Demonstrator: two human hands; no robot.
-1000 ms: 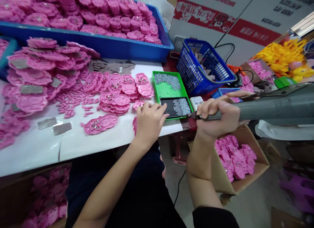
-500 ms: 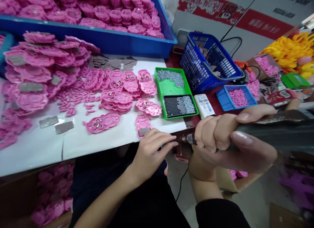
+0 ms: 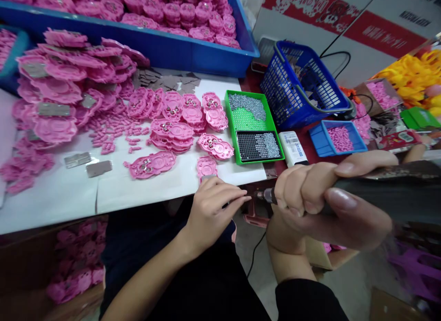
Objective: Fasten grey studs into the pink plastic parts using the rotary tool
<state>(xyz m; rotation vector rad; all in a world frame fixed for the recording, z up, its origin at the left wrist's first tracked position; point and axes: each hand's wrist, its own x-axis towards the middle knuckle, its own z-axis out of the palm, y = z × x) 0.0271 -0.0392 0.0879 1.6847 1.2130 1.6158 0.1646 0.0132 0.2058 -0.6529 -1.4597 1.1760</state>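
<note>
My right hand is wrapped around a dark electric screwdriver, its metal tip pointing left. Thumb and fingertips of my left hand are pinched together just short of that tip, at the table's front edge. Whatever lies between them is too small or hidden to make out. Beyond the left knuckles lies a pink plastic part with a grey metal plate at its near end, partly covered by the hand. More pink parts with shiny metal contacts lie to the left.
Screws fill parts of a green tray and its black perforated insert. Beside it are a white box, a blue basket and a small blue bin. Pink parts pile up at left, before a large blue crate.
The view has shifted, so the table and its things appear slightly further right and higher. Both hands keep nearly the same pose; the left now hides more of the grey plate.
</note>
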